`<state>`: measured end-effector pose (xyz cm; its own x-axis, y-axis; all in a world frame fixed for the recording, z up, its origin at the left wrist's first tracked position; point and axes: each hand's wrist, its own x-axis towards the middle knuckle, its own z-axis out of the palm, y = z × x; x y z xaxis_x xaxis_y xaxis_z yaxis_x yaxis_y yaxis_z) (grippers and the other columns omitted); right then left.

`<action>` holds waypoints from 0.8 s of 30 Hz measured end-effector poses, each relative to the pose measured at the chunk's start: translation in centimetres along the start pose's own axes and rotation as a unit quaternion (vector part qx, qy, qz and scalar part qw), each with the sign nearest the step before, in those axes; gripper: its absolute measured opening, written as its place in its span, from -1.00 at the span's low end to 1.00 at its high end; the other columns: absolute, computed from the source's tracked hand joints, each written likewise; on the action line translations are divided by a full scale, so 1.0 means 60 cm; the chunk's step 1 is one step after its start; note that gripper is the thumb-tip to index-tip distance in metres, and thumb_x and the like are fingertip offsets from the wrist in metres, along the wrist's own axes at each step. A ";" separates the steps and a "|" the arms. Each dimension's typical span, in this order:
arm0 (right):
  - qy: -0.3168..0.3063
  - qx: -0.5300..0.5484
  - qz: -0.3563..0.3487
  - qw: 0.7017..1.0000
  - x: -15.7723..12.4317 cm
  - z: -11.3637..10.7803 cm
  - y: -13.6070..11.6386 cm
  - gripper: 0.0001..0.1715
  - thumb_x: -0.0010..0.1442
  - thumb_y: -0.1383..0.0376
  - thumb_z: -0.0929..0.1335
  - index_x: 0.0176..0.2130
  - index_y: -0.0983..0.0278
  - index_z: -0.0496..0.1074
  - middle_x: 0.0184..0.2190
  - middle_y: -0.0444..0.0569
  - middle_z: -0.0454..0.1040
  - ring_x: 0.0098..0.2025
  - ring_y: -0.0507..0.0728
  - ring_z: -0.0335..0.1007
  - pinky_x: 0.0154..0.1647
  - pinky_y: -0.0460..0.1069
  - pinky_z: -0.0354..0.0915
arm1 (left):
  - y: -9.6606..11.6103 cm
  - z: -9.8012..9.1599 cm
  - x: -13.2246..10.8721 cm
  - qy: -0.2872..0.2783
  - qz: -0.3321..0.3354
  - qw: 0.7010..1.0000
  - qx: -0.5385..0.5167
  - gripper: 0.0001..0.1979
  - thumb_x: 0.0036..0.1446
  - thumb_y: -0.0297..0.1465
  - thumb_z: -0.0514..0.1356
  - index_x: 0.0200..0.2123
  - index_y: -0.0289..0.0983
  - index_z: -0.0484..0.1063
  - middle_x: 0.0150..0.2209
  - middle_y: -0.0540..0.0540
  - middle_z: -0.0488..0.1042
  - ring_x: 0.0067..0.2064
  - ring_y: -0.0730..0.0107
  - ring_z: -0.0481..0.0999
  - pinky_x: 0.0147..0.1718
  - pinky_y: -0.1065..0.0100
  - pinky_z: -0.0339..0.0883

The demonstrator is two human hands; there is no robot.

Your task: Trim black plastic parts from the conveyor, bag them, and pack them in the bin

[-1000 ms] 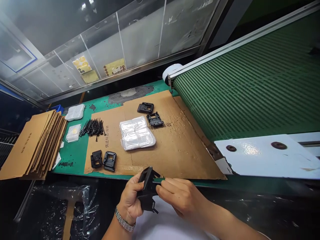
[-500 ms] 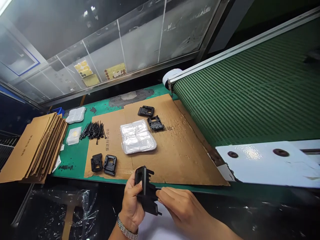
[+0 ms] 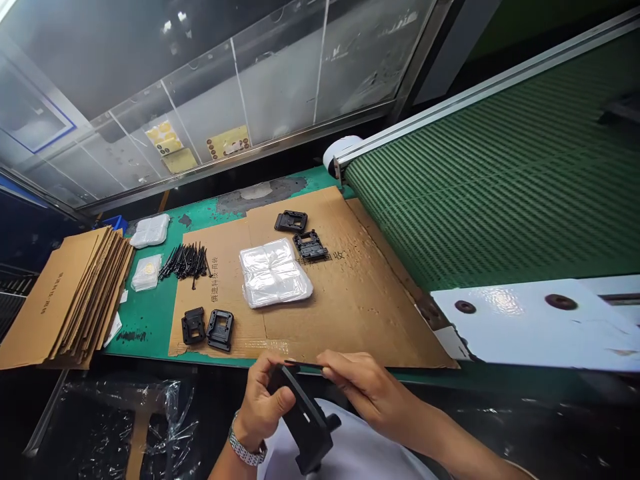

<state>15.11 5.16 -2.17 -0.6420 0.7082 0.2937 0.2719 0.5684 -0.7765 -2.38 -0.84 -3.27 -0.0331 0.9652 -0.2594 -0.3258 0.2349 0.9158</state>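
My left hand (image 3: 265, 393) grips a black plastic housing (image 3: 307, 423), tilted, its lower end hanging over my lap, with a short peg sticking out of its right side. My right hand (image 3: 363, 380) pinches a thin black rod (image 3: 311, 364) that reaches left to the housing's upper end. Whether the rod's tip sits in the housing is hidden. Two black plastic frames (image 3: 221, 331) lie at the cardboard's front left. Two more black parts (image 3: 311, 245) lie beyond a stack of clear plastic bags (image 3: 274, 273). A pile of thin black rods (image 3: 187, 260) sits further left.
A cardboard sheet (image 3: 360, 313) covers much of the green table (image 3: 155, 310). Stacked flat cardboard (image 3: 70, 293) stands at the left, beside smaller clear bags (image 3: 147, 272). To the right slopes a green conveyor belt (image 3: 490, 173) with a white side plate (image 3: 530, 327).
My left hand has turned the housing, so its lower end now swings down and to the right. My right hand has risen to the upper end, and the thin rod now shows in its fingers.
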 end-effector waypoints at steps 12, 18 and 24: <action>-0.031 -0.026 -0.100 0.994 0.011 -0.006 -0.035 -0.63 0.21 0.48 0.04 -0.53 0.25 0.20 -0.66 -0.17 0.22 -0.62 -0.02 0.05 -0.61 -0.08 -0.02 | 0.017 -0.009 -0.001 -0.041 0.034 0.995 0.083 -0.61 -0.34 -0.11 0.34 -0.44 -0.25 0.58 -0.47 -0.17 0.52 -0.43 0.28 0.38 -0.36 0.34 0.17; -0.102 -0.041 -0.159 0.981 -0.015 -0.014 -0.044 -0.61 0.19 0.47 0.02 -0.58 0.23 0.14 -0.68 -0.16 0.19 -0.62 0.01 0.03 -0.62 -0.04 -0.07 | 0.009 -0.032 0.002 -0.024 0.040 0.996 0.079 -0.58 -0.30 -0.08 0.31 -0.41 -0.27 0.56 -0.49 -0.14 0.48 -0.49 0.36 0.32 -0.40 0.36 0.15; -0.051 0.074 0.039 0.995 -0.027 0.001 -0.034 -0.57 0.29 0.10 0.01 -0.32 0.25 0.26 -0.59 -0.16 0.28 -0.57 -0.01 0.16 -0.56 -0.11 0.09 | 0.040 -0.035 0.020 -0.062 0.050 0.986 0.145 -0.71 -0.24 -0.26 0.34 -0.38 -0.28 0.56 -0.47 -0.14 0.45 -0.40 0.32 0.32 -0.33 0.38 0.13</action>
<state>15.56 2.81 -1.08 -0.6947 0.6970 0.1777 0.2191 0.4403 -0.8707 -5.18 0.64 -2.03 0.0706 0.9876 -0.1401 -0.0432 0.1434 0.9887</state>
